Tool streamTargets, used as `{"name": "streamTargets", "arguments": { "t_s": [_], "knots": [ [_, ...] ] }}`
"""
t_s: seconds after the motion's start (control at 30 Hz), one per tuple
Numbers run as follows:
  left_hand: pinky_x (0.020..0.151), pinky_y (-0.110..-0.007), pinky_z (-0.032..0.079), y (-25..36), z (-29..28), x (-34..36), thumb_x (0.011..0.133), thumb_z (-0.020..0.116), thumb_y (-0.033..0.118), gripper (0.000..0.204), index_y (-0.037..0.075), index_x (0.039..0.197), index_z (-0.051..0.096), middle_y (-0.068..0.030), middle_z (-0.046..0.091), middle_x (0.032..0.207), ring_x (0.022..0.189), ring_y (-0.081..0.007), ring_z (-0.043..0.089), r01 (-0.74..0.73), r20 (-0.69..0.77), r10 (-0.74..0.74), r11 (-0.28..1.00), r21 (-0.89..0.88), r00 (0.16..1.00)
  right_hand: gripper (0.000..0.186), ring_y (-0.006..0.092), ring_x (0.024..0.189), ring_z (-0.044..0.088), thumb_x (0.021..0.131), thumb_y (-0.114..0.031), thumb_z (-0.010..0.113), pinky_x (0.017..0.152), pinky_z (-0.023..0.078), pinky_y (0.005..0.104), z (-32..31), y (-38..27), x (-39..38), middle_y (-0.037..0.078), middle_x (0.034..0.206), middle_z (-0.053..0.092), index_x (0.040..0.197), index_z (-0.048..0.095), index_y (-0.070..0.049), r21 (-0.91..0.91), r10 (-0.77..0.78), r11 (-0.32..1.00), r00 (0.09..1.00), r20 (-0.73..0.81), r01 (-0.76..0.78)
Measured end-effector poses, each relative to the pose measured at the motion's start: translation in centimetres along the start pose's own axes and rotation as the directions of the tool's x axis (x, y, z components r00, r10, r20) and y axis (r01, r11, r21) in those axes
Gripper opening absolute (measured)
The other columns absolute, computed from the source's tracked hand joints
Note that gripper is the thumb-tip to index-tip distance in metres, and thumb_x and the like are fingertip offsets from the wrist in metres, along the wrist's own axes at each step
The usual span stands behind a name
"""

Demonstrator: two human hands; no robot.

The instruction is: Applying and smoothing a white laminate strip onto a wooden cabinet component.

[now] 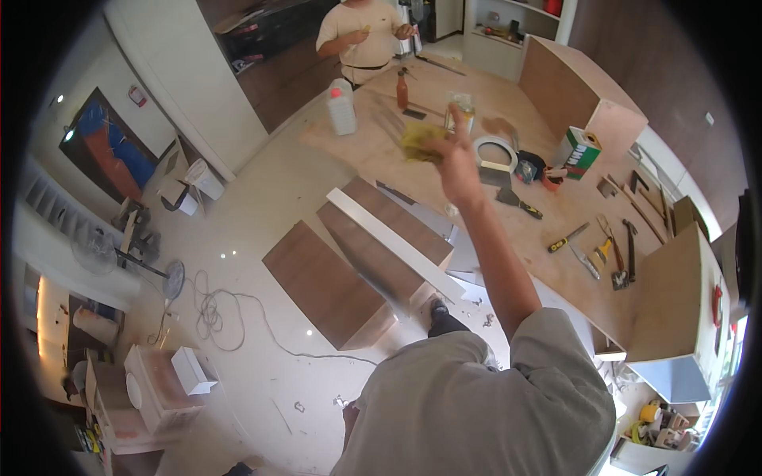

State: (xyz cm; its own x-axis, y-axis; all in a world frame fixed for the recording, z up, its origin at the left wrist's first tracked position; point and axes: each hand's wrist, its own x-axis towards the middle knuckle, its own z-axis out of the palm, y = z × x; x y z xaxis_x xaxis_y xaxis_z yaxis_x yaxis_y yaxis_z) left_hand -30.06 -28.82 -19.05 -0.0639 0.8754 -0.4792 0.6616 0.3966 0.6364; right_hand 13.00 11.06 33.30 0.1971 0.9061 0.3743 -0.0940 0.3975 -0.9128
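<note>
My right hand [455,165] reaches far out over the wooden worktable [476,214], index finger stretched forward. Its other fingers and thumb are closed on a crumpled yellow cloth [421,141], somewhat blurred. Just beyond the fingers stands a clear jar [462,111] with yellowish contents. A roll of white tape [494,153] and a broad scraper [517,201] lie to the right of the hand. Low beside my body, only a sliver of my left hand [350,414] shows; its fingers are mostly hidden behind my shirt.
A white bottle with a red cap [341,111], an orange-brown bottle [402,90], a green-and-white can [578,151] and a hammer [629,246] are on the worktable. Another person [361,40] stands at its far end. Brown panelled boxes [325,285] and a loose cable [270,325] occupy the floor.
</note>
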Motion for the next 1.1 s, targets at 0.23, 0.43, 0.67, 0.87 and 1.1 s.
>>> {"name": "streamTargets", "arguments": {
  "t_s": [0.23,0.43,0.67,0.87,1.1],
  "knots": [
    [0.062,-0.034,0.056,-0.8,0.9,-2.6,0.089,0.067,0.009,0.024,0.005,0.111,0.077,-0.0026,0.065,0.075,0.074,-0.0197,0.067,0.205,0.036,-0.224,0.798,-0.567,0.974,0.075,0.0269,0.108,0.069,0.086,0.001,0.066,0.095,0.057,0.0378,0.3,8.1,-6.4,0.019,0.116,0.069,0.156,0.040,-0.004,0.051,0.376,0.920,0.913,0.156,-0.388],
    [0.069,-0.034,0.060,6.6,-4.1,-0.5,0.096,0.065,0.009,0.033,0.008,0.129,0.068,-0.0077,0.069,0.104,0.086,-0.0189,0.069,0.102,-0.076,-0.315,0.511,-0.854,0.946,0.053,0.0249,0.114,0.069,0.101,-0.027,0.072,0.098,0.057,0.0398,4.7,17.4,-21.4,0.014,0.128,0.067,0.145,0.051,-0.006,0.128,0.696,0.433,0.421,0.582,-0.892],
    [0.087,-0.038,0.059,21.9,-10.7,0.1,0.107,0.057,0.028,0.041,0.001,0.138,0.060,-0.0131,0.066,0.123,0.104,-0.0238,0.068,0.053,0.019,-0.088,0.412,-0.910,0.996,0.051,0.0184,0.119,0.059,0.103,-0.030,0.070,0.098,0.050,0.0359,7.8,15.4,-26.9,0.009,0.137,0.061,0.143,0.054,-0.003,0.135,0.634,0.084,0.158,0.757,-0.987],
    [0.106,-0.047,0.050,28.0,-11.7,0.2,0.114,0.039,0.048,0.059,0.001,0.148,0.048,-0.0164,0.061,0.137,0.127,-0.0299,0.059,0.156,0.191,0.150,0.217,-0.964,0.970,0.048,0.0197,0.121,0.062,0.102,-0.023,0.072,0.104,0.051,0.0376,6.9,14.6,-27.8,0.008,0.133,0.063,0.141,0.055,-0.001,0.107,0.605,0.065,0.125,0.786,-0.992],
    [0.114,-0.050,0.044,29.7,-12.2,-0.1,0.106,0.037,0.068,0.078,0.004,0.149,0.049,-0.0149,0.057,0.145,0.132,-0.0309,0.057,0.082,0.124,0.249,0.171,-0.982,0.960,0.051,0.0195,0.124,0.063,0.105,-0.026,0.068,0.106,0.050,0.0385,6.2,13.9,-27.3,0.007,0.134,0.064,0.147,0.051,-0.004,0.000,0.689,0.288,0.207,0.694,-0.958]
  ]
}}
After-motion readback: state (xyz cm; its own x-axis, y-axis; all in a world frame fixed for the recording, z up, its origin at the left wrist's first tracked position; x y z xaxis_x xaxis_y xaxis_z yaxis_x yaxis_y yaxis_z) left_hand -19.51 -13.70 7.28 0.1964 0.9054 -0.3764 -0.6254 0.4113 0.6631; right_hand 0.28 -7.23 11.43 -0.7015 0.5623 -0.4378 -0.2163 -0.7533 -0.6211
